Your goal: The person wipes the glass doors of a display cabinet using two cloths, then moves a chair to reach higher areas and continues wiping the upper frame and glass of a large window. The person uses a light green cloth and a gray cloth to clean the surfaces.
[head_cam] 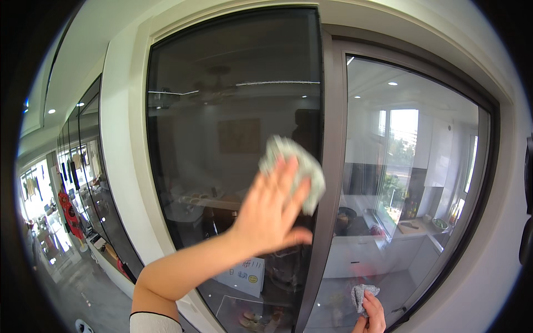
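My left hand (pixel 270 208) is flat with its fingers spread, pressing a pale greenish-grey cloth (pixel 314 170) against a dark glass panel (pixel 200 108). Both the hand and the cloth are blurred. The cloth lies near the panel's right edge, beside the brown-grey door frame (pixel 331 137). Lower right, my right hand (pixel 372 314) grips a folded, speckled grey cloth (pixel 360 297) between thumb and fingers. That hand is in front of a clear glass pane (pixel 366 270); whether it touches the pane, I cannot tell.
Through the clear pane shows a kitchen with a white counter (pixel 416 229), a wok (pixel 345 218) and a bowl (pixel 440 224). A sheet with drawings (pixel 245 277) appears low in the dark panel. At left stand a white wall edge (pixel 120 166) and dark glossy cabinet doors (pixel 89 166).
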The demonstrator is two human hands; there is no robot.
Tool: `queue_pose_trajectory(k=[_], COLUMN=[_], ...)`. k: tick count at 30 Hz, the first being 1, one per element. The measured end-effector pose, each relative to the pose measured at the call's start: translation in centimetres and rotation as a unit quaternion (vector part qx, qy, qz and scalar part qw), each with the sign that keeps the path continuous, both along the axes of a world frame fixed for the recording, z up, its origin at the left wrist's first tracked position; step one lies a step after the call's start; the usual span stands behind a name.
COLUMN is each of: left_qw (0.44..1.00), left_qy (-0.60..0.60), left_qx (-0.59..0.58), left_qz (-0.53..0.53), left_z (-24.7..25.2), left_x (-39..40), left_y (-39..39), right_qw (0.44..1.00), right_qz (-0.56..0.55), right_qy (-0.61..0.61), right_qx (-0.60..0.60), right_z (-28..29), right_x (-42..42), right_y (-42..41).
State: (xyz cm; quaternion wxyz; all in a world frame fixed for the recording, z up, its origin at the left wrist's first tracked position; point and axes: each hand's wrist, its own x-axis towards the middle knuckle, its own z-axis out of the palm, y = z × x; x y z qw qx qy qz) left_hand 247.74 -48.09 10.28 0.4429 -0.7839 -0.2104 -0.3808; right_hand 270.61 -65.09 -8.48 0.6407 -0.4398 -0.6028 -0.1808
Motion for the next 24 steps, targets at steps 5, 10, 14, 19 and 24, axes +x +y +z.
queue_pose_trajectory(k=[5, 10, 14, 19, 24], left_qw=[0.977, 0.996, 0.998, 0.983, 0.968], left_qy=[-0.181, 0.066, 0.047, -0.085, -0.126], left_qx=[0.108, -0.063, -0.035, 0.160, 0.214], left_qz=[0.031, -0.009, 0.002, -0.018, -0.023], left_z=[11.0, 0.2, 2.5, 14.9, 21.9], left_x=[-2.7, -1.0, -0.2, 1.5, 1.6], left_y=[1.1, -1.7, -1.9, 0.3, 2.3], right_qw=[0.999, 0.999, 0.998, 0.998, 0.998], right_qz=[0.028, 0.051, 0.056, 0.051, 0.056], right_qy=[-0.008, 0.006, 0.013, -0.002, 0.000], right_qx=[-0.015, -0.013, -0.028, -0.032, -0.024], right_z=[0.7, -0.5, -0.3, 0.0, -0.4], right_x=[-1.7, -0.8, -0.5, -1.3, -1.5], right_y=[0.0, 0.0, -0.1, -0.1, 0.7])
